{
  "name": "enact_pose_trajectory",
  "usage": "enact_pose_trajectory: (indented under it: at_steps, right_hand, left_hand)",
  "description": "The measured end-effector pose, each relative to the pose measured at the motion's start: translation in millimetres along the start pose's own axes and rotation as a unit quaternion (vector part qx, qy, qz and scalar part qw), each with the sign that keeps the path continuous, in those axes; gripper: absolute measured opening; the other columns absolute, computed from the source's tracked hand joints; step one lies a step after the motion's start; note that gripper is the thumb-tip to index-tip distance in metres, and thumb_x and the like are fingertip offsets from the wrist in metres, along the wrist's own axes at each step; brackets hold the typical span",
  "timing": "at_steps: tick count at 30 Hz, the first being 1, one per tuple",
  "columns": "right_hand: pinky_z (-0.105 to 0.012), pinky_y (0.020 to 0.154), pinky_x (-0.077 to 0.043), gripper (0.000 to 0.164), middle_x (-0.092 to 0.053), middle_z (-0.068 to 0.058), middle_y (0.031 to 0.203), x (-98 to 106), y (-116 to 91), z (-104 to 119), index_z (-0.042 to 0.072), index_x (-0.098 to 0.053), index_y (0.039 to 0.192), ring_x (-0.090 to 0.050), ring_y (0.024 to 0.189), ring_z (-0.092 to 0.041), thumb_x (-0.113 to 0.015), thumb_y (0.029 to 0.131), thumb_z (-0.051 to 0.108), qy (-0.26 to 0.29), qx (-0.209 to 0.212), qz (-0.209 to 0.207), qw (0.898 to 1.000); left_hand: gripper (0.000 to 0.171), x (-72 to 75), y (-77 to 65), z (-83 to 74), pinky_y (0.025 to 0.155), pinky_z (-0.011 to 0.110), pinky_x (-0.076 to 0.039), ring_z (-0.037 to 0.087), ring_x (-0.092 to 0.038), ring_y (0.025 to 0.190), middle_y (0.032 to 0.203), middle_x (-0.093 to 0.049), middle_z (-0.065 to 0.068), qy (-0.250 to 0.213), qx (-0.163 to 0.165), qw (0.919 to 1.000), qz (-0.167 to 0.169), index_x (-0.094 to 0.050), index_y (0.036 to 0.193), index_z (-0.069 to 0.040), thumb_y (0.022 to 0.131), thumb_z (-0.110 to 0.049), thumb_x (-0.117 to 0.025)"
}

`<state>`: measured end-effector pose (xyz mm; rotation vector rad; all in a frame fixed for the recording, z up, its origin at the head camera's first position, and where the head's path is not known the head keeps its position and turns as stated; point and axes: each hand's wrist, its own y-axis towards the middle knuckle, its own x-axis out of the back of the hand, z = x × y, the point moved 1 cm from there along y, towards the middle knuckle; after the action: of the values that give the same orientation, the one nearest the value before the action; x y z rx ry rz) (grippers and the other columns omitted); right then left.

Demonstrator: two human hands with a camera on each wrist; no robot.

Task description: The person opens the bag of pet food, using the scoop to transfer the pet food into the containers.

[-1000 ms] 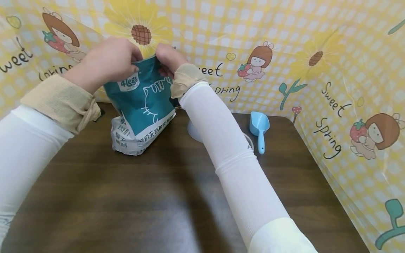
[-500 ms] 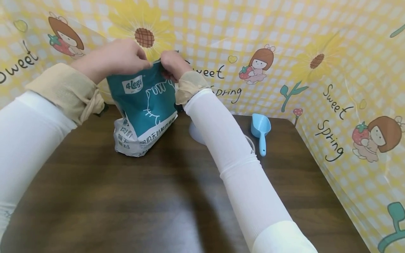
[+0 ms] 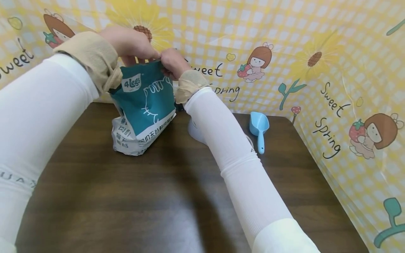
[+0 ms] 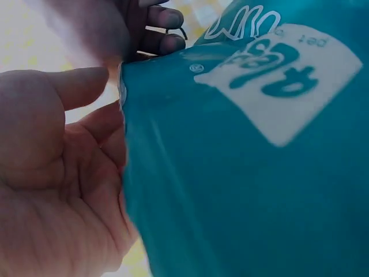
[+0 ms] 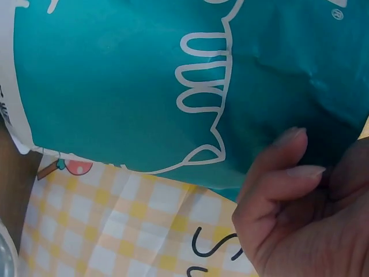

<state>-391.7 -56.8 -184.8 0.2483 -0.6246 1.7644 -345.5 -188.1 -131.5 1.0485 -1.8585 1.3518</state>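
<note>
A teal and white pet food bag (image 3: 148, 102) with a "4Legs" label stands upright on the table at the back left. My right hand (image 3: 174, 63) pinches its top right corner, with curled fingers showing close at the teal front in the right wrist view. Along the same top edge, my left hand (image 3: 134, 44) holds the bag with its index fingertip meeting the right hand. In the left wrist view, the left thumb (image 4: 83, 86) is right at the bag's edge, while the other fingers go behind it. The bag's mouth is hidden from the head view.
A light blue scoop (image 3: 259, 126) lies at the back right of the brown wooden table (image 3: 126, 196). A pale round bowl (image 3: 195, 133) is partly covered by the right sleeve (image 3: 227, 140). A yellow checked, printed cloth (image 3: 215, 31) walls the back and right side.
My left hand has slid rightward along the bag's top edge until it meets the right hand; its forearm has swung up and right. The right hand stays at the corner, and the bag remains standing.
</note>
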Motion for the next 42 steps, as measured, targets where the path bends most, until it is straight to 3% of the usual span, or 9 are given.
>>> enact_pose_trajectory:
  at_steps: [4, 9, 12, 16, 22, 28, 32, 37, 42]
  right_hand:
    - [-0.028, 0.049, -0.039, 0.049, -0.055, -0.003, 0.07, 6, -1, -5, 0.011, -0.054, 0.078, -0.05, 0.057, -0.018, -0.036, 0.117, 0.033, 0.049, -0.019, 0.031, 0.998]
    - [-0.027, 0.053, -0.039, 0.051, -0.054, -0.004, 0.074, 9, -2, -8, 0.011, -0.054, 0.079, -0.048, 0.061, -0.018, -0.034, 0.118, 0.036, 0.069, -0.007, 0.057, 0.996]
    - [-0.027, 0.052, -0.038, 0.053, -0.053, -0.004, 0.072, 7, -4, -9, 0.009, -0.053, 0.078, -0.047, 0.06, -0.018, -0.033, 0.119, 0.036, 0.073, -0.004, 0.062, 0.995]
    - [-0.026, 0.05, -0.038, 0.052, -0.052, -0.003, 0.071, 7, -6, -10, 0.01, -0.053, 0.078, -0.046, 0.058, -0.017, -0.031, 0.119, 0.034, 0.069, 0.001, 0.057, 0.996]
    - [-0.025, 0.049, -0.037, 0.054, -0.05, -0.002, 0.066, 10, -6, -15, 0.01, -0.052, 0.075, -0.043, 0.054, -0.015, -0.029, 0.12, 0.032, 0.045, 0.016, 0.059, 0.997]
    - [-0.024, 0.047, -0.036, 0.048, -0.051, -0.002, 0.066, 10, -3, -22, 0.011, -0.052, 0.078, -0.042, 0.052, -0.014, -0.029, 0.119, 0.021, 0.027, 0.042, 0.053, 0.997]
    - [-0.024, 0.047, -0.035, 0.046, -0.051, -0.002, 0.065, 11, 0, -23, 0.011, -0.052, 0.08, -0.042, 0.052, -0.014, -0.028, 0.118, 0.021, 0.027, 0.048, 0.049, 0.997]
    - [-0.025, 0.047, -0.035, 0.046, -0.052, -0.003, 0.065, 12, 1, -23, 0.01, -0.053, 0.083, -0.043, 0.052, -0.015, -0.028, 0.119, 0.024, 0.022, 0.036, 0.04, 0.998]
    - [-0.027, 0.047, -0.036, 0.049, -0.054, -0.004, 0.066, 11, 1, -26, 0.008, -0.056, 0.084, -0.043, 0.052, -0.016, -0.028, 0.119, 0.025, 0.012, 0.035, 0.041, 0.998]
  left_hand:
    - [0.079, -4.4, -0.6, -9.5, 0.127, 0.064, -0.041, 0.051, -0.05, 0.145, 0.163, -0.038, 0.034, -0.032, 0.015, 0.9993, -0.01, -0.033, 0.164, 0.006, 0.114, -0.054, -0.024]
    - [0.086, -7.0, 1.3, -11.3, 0.133, 0.065, -0.028, 0.054, -0.032, 0.159, 0.175, -0.021, 0.036, -0.058, 0.029, 0.9976, 0.025, -0.013, 0.171, 0.006, 0.113, -0.057, -0.015]
    - [0.087, -8.7, 2.4, -9.3, 0.134, 0.064, -0.026, 0.053, -0.03, 0.162, 0.177, -0.02, 0.035, -0.069, 0.029, 0.9967, 0.031, -0.011, 0.171, 0.006, 0.113, -0.058, -0.013]
    - [0.084, -11.3, 5.5, -10.0, 0.133, 0.058, -0.032, 0.048, -0.038, 0.154, 0.171, -0.029, 0.035, -0.032, 0.015, 0.9993, 0.013, -0.017, 0.169, 0.01, 0.114, -0.053, -0.012]
    - [0.082, -11.7, 11.1, -11.9, 0.117, 0.056, -0.043, 0.043, -0.048, 0.134, 0.153, -0.042, 0.033, 0.054, 0.008, 0.9983, -0.021, -0.034, 0.159, 0.013, 0.115, -0.053, -0.013]
    - [0.086, -12.9, 16.4, -12.6, 0.132, 0.063, -0.032, 0.05, -0.039, 0.152, 0.164, -0.034, 0.038, 0.036, 0.022, 0.9991, 0.008, -0.024, 0.164, 0.014, 0.114, -0.054, -0.009]
    - [0.084, -13.9, 17.0, -10.9, 0.129, 0.061, -0.035, 0.048, -0.044, 0.148, 0.157, -0.041, 0.035, 0.048, 0.017, 0.9986, -0.008, -0.038, 0.155, 0.014, 0.114, -0.053, -0.009]
    - [0.08, -18.4, 14.5, -15.2, 0.114, 0.058, -0.041, 0.044, -0.05, 0.127, 0.137, -0.051, 0.033, 0.146, -0.004, 0.9862, -0.078, -0.053, 0.14, 0.017, 0.116, -0.047, -0.012]
    - [0.074, -22.8, 12.9, -20.1, 0.111, 0.057, -0.039, 0.045, -0.049, 0.124, 0.134, -0.05, 0.034, 0.178, -0.008, 0.9801, -0.087, -0.051, 0.142, 0.02, 0.118, -0.039, -0.013]
